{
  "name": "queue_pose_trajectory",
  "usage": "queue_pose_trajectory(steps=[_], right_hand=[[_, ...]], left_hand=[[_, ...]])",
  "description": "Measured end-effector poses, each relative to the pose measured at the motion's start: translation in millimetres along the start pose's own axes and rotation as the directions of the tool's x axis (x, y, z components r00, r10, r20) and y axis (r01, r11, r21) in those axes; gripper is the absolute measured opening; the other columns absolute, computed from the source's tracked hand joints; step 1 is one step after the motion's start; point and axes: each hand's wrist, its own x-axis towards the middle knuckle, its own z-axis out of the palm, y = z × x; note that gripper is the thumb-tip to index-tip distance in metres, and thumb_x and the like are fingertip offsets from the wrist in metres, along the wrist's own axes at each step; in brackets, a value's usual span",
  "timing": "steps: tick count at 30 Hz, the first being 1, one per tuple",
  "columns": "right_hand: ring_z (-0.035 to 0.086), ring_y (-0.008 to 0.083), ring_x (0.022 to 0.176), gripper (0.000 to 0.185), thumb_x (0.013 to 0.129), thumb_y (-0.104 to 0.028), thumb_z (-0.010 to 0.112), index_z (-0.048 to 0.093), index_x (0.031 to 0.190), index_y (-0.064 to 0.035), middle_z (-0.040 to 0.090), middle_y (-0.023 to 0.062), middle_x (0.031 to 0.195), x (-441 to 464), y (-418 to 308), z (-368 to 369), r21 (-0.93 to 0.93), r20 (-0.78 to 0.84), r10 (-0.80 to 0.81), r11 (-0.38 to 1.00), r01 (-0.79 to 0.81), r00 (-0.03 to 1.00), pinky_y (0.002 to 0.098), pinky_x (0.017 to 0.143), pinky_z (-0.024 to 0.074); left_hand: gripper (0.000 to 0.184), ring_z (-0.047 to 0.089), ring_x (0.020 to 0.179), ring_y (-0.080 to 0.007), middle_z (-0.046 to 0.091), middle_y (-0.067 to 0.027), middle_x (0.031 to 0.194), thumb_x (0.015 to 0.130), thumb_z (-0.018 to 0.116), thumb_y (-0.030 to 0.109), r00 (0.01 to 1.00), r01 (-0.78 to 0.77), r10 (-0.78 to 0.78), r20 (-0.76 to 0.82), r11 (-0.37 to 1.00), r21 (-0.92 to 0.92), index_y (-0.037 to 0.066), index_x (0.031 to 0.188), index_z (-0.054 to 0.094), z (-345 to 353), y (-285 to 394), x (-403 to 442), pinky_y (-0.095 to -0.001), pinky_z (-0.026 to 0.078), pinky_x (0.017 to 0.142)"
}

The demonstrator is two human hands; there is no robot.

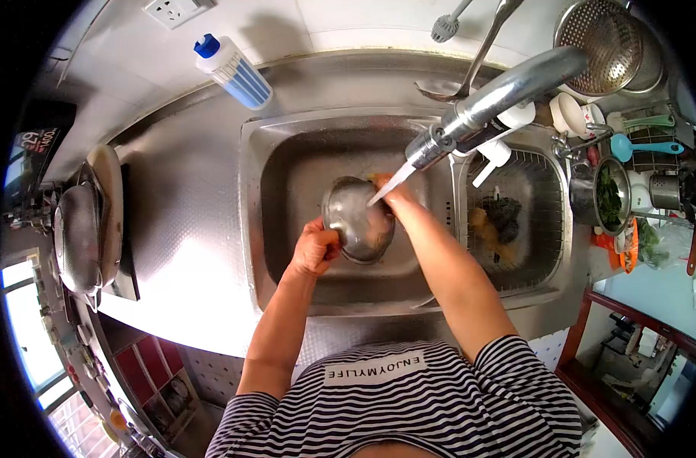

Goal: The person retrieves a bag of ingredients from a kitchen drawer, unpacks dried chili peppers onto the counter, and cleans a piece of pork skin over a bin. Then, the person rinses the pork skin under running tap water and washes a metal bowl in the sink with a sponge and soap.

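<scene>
A rounded metal bowl or lid (pixel 356 221) is tilted inside the large left sink basin (pixel 283 288). My left hand (pixel 316 246) grips its left edge, with the fingers closed round the rim. At its upper right edge is my right hand (pixel 390 189), partly hidden by the stream, with something yellow by its fingertips. Water (pixel 391 183) runs from the chrome faucet (pixel 470 114) onto the metal surface.
The smaller basin on the right holds a wire rack (pixel 542 221) with a dark scrubber and a yellowish cloth. A blue-capped bottle (pixel 245 82) stands behind the sink. Bowls, strainers (pixel 598 46) and a pot (pixel 611 195) crowd the right. Pans (pixel 79 237) lean at far left.
</scene>
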Motion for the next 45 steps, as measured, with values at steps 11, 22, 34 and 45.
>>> queue_pose_trajectory(steps=[11,22,34,45], right_hand=[[0.057,0.0133,0.081,0.026,0.085,-0.032,0.064,0.062,0.096,-0.0086,0.06,-0.0002,0.084,-81,-32,-24,0.826,0.25,0.19,0.469,-0.312,0.949,0.0299,0.076,0.0454],[0.058,0.037,0.079,0.02,0.076,-0.005,0.058,0.052,0.094,-0.0012,0.058,0.0179,0.087,-126,-79,46,-0.461,0.293,-0.56,0.627,0.628,0.775,0.0452,0.069,0.0482],[0.055,0.0368,0.09,0.026,0.063,0.004,0.063,0.055,0.087,-0.002,0.056,0.0166,0.093,-91,-62,36,-0.434,-0.094,-0.691,0.676,0.595,0.717,0.0414,0.076,0.0453],[0.055,0.0366,0.083,0.014,0.071,-0.002,0.059,0.055,0.084,-0.0025,0.055,0.0157,0.087,-95,-58,34,-0.42,0.008,-0.652,0.685,0.594,0.758,0.0421,0.069,0.044]], left_hand=[[0.006,0.046,0.056,-0.0183,0.052,-0.0095,0.066,0.074,0.056,0.004,0.952,0.287,-0.249,-0.176,0.926,0.246,0.0,0.072,0.053,-45,-34,60,-0.0343,0.039,0.05],[0.053,0.054,0.103,-0.0312,0.053,-0.0178,0.116,0.085,0.056,0.032,0.985,0.114,-0.122,-0.123,0.991,-0.072,0.003,0.127,0.041,-28,-22,47,-0.0433,0.044,0.087],[0.047,0.054,0.102,-0.0318,0.046,-0.0144,0.123,0.094,0.042,0.029,0.991,0.087,-0.077,-0.107,0.992,0.094,0.018,0.136,0.024,2,-32,26,-0.0473,0.054,0.072],[0.047,0.058,0.098,-0.0262,0.054,-0.0122,0.116,0.095,0.037,0.042,0.988,0.049,-0.04,-0.147,0.997,0.056,0.01,0.131,0.034,17,-32,30,-0.0407,0.054,0.074]])
